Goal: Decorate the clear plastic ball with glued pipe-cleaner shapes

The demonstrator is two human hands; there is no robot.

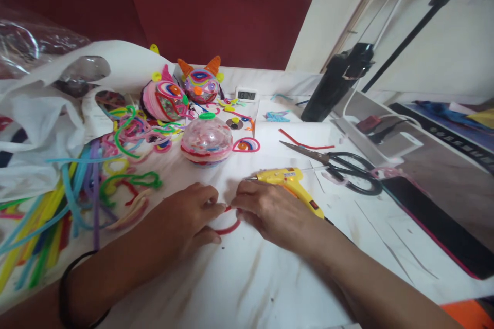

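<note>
A red pipe cleaner (229, 229) is bent into a curve above the white table, between my hands. My left hand (191, 211) has its fingertips closed on the left side of it. From the right, my right hand (266, 204) pinches the upper end; its fingertips partly hide the piece. Just beyond that hand lies a yellow glue gun (285, 177). A clear round ball (207, 139) with a red band and a green top stands farther back. Against its right side is a coiled pipe-cleaner eye (246, 145).
Black-handled scissors (335, 162) and a bent red pipe cleaner (304, 143) lie right. Loose coloured pipe cleaners (57, 205) cover the left. Two decorated balls (164, 100) and a small digital clock (246, 94) stand behind. A black phone-like slab (436, 226) lies far right.
</note>
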